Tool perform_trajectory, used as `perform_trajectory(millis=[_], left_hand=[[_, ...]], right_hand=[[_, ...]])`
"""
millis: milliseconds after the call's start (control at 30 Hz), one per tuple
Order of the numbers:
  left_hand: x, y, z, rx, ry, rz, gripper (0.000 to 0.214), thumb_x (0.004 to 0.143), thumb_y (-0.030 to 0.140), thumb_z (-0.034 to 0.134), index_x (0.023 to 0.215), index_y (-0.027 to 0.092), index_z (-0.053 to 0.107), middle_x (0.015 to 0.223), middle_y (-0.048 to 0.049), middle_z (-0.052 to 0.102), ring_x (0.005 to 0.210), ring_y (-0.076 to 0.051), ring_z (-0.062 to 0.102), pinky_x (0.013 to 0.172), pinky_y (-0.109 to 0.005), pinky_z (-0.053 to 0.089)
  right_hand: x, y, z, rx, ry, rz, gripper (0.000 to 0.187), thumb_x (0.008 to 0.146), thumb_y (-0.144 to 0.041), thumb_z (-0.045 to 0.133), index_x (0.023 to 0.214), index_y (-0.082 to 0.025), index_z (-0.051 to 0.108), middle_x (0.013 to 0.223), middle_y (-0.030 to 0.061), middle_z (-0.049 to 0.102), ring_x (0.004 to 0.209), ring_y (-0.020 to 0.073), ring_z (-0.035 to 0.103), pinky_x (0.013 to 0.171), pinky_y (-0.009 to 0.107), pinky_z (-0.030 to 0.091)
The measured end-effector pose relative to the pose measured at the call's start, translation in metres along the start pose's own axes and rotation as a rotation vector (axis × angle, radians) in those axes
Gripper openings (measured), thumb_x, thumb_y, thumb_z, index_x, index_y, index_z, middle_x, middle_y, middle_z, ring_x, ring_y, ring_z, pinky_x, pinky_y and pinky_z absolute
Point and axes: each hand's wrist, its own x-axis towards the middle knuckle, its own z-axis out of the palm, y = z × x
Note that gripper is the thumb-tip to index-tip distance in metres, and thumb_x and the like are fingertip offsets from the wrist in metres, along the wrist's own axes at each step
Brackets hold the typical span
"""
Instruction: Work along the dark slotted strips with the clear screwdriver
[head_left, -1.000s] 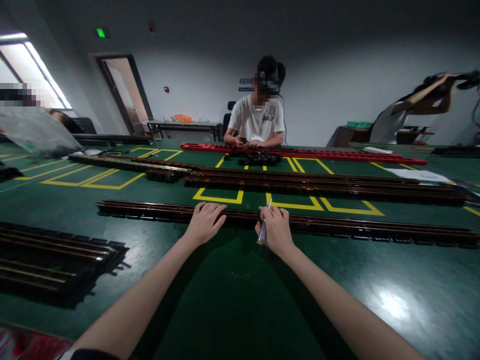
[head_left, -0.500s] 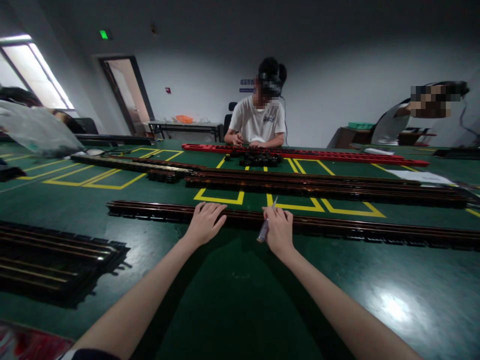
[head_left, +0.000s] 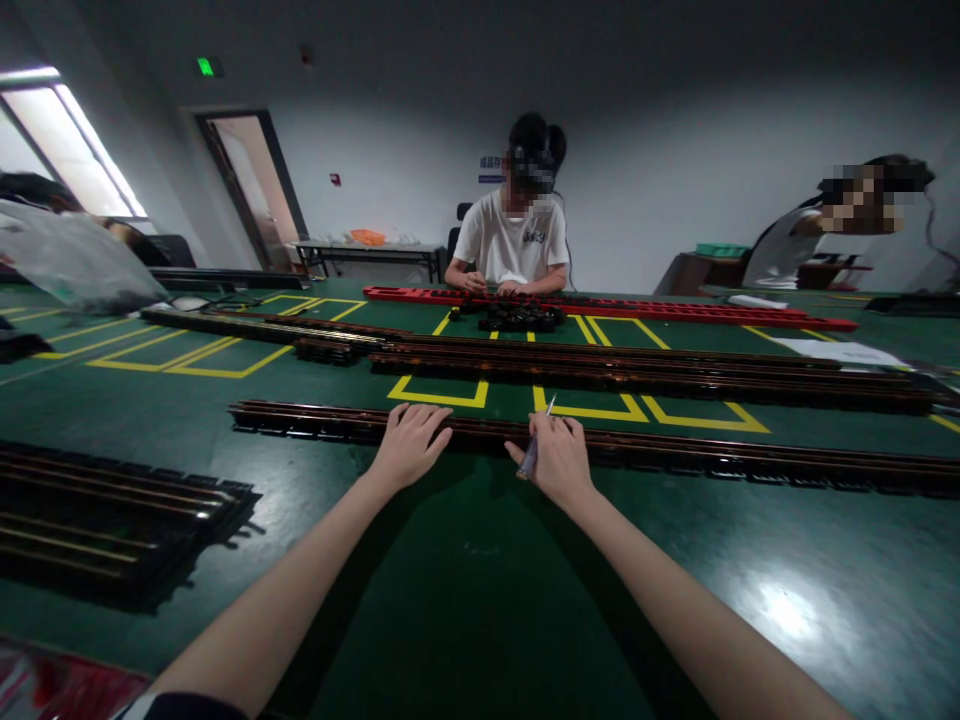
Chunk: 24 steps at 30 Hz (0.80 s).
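A long dark rail (head_left: 705, 451) with coppery strips lies crosswise on the green table in front of me. My left hand (head_left: 409, 440) rests over it, palm down, fingers stretched across its top and not wrapped round anything. To the right, my right hand (head_left: 559, 455) is on the same rail and holds a screwdriver (head_left: 528, 462). The clear, purplish handle sticks out below the fingers, while the thin metal shaft points up past the knuckles. The thumb of this hand stands out to the left. The fingers hide part of the rail.
More dark rails (head_left: 637, 372) lie beyond, and a stack of rails (head_left: 67, 520) is at left. Farther back are a black heap of parts (head_left: 521, 317) and a red slotted rail (head_left: 750, 315). A person (head_left: 514, 235) sits opposite. Yellow tape (head_left: 592, 413) marks the table (head_left: 480, 620).
The rail under my hands has slid a little to the right. My right hand has shifted slightly right with its thumb now stretched out to the left. My left hand stays nearly in place.
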Motion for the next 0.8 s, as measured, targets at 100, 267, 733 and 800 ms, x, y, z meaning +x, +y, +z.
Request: perform_trajectory(millis=[100, 267, 733, 800], left_hand=[[0.000, 0.001, -0.001, -0.015, -0.020, -0.005, 0.044, 0.094, 0.039, 0.026, 0.122, 0.019, 0.053, 0.121, -0.0099, 0.061, 0.116, -0.024, 0.051, 0.103, -0.047, 0.027], [0.000, 0.001, -0.002, -0.025, -0.020, 0.001, 0.042, 0.094, 0.038, 0.028, 0.122, 0.020, 0.053, 0.120, -0.0090, 0.061, 0.115, -0.023, 0.051, 0.102, -0.045, 0.027], [0.000, 0.001, -0.004, -0.105, -0.067, 0.103, 0.041, 0.094, 0.037, 0.029, 0.125, 0.019, 0.050, 0.123, -0.0092, 0.058, 0.117, -0.021, 0.048, 0.100, -0.041, 0.028], [0.000, 0.000, -0.003, -0.100, -0.064, 0.083, 0.042, 0.095, 0.037, 0.028, 0.126, 0.019, 0.050, 0.123, -0.0091, 0.058, 0.118, -0.022, 0.048, 0.100, -0.041, 0.028]], right_hand=[[0.001, 0.002, 0.000, -0.064, -0.038, -0.001, 0.030, 0.089, -0.045, 0.046, 0.087, -0.016, 0.051, 0.083, 0.0122, 0.065, 0.079, 0.0254, 0.062, 0.078, 0.039, 0.041], [0.001, 0.002, -0.001, -0.112, -0.040, -0.014, 0.035, 0.090, -0.049, 0.044, 0.091, -0.015, 0.053, 0.079, 0.0130, 0.064, 0.075, 0.0265, 0.062, 0.071, 0.038, 0.043], [-0.009, 0.018, -0.009, -0.117, -0.021, 0.044, 0.037, 0.088, -0.054, 0.043, 0.083, -0.017, 0.046, 0.074, 0.0119, 0.063, 0.074, 0.0266, 0.061, 0.070, 0.037, 0.042], [-0.011, 0.023, -0.011, -0.111, -0.026, 0.054, 0.035, 0.088, -0.053, 0.044, 0.082, -0.018, 0.045, 0.073, 0.0111, 0.063, 0.073, 0.0266, 0.062, 0.070, 0.037, 0.043]])
